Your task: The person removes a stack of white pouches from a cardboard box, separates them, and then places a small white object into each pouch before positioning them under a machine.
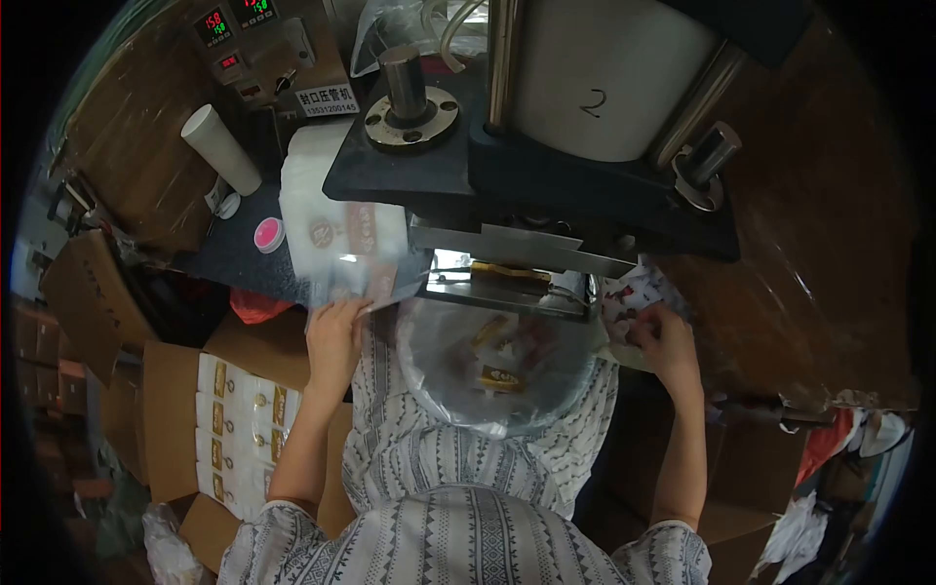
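Note:
My left hand [334,333] is closed on the near edge of a clear printed plastic bag [375,283], its fingertips pressed on the film. This bag lies against a stack of white printed bags [310,190] left of the press. Right of the press, my right hand [669,343] is bent with thumb and fingers together over a heap of small red-and-white pieces [629,297]. Whatever is between those fingers is too small to make out. A gold strip-like piece [512,276] lies in the bright slot of the press [526,244].
A plastic-lined round tub [424,375] with gold-labelled packets sits on my lap. At left stands a cardboard box [171,419] with rows of packed bags. A white tube [222,148] and pink-topped jar [269,235] stand by the control panel [263,58].

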A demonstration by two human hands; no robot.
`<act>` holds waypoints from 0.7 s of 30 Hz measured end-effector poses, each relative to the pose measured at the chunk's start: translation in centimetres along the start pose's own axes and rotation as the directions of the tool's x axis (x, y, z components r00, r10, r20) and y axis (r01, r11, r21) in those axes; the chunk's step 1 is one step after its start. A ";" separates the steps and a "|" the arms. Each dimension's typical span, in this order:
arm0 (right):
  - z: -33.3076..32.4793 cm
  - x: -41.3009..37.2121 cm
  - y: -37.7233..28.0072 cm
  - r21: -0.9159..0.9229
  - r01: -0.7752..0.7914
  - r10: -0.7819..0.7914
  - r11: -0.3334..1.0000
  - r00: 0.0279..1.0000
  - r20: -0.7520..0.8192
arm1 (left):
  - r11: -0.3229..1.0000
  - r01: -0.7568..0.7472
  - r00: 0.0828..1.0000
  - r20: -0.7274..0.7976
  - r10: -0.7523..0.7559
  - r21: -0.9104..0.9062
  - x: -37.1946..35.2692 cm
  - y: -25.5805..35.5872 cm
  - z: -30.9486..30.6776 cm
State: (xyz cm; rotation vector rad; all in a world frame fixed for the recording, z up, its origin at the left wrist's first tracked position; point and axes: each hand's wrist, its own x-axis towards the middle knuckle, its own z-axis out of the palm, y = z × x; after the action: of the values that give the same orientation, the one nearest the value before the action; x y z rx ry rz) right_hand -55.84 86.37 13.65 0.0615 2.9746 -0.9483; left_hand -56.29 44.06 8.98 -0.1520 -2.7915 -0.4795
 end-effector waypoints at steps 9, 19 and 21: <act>1.0 -2.1 -10.4 0.335 0.296 -0.288 0.895 0.955 -0.074 | 0.959 -0.098 0.990 -0.120 0.068 -0.267 -1.9 7.5 -2.2; 3.4 -0.7 -11.4 0.361 0.559 -0.625 0.747 0.775 0.091 | 0.842 -0.146 0.956 0.145 0.255 -0.520 -2.2 9.2 -1.2; 3.8 -0.5 -10.8 0.509 0.207 -0.274 0.836 0.960 0.060 | 0.811 -0.057 0.929 0.266 0.256 -0.582 -1.6 9.7 0.0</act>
State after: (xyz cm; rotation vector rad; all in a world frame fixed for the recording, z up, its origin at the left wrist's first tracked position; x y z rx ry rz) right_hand -55.83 75.33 16.81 -0.3650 2.5747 -1.6612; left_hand -53.28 53.13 11.49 -0.6506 -2.8149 -1.3463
